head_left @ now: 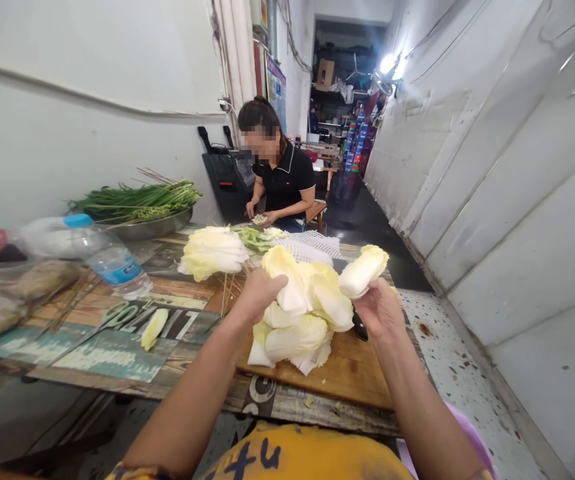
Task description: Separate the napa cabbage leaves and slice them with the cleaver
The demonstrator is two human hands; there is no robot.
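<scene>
My left hand (262,293) is closed, its thumb pressed on a pale napa cabbage leaf (287,277) at the near side of the leaf pile. Raised at the right, my right hand (380,310) grips another cabbage leaf (365,272), white at the base and yellow at the tip. Between and below my hands, loose cabbage leaves (297,337) are heaped on a wooden cutting board (352,373). Beyond my left hand lies a stack of cabbage leaves (215,253), with thin wooden sticks (226,293) near it. A dark knife handle (360,327) shows partly beside the pile.
Left on the table are a water bottle (117,263), scissors (102,323), a single leaf (155,329) and a metal bowl (152,227) of green stalks. White foam netting (312,245) lies at the back. A co-worker (285,173) sits across, handling small greens.
</scene>
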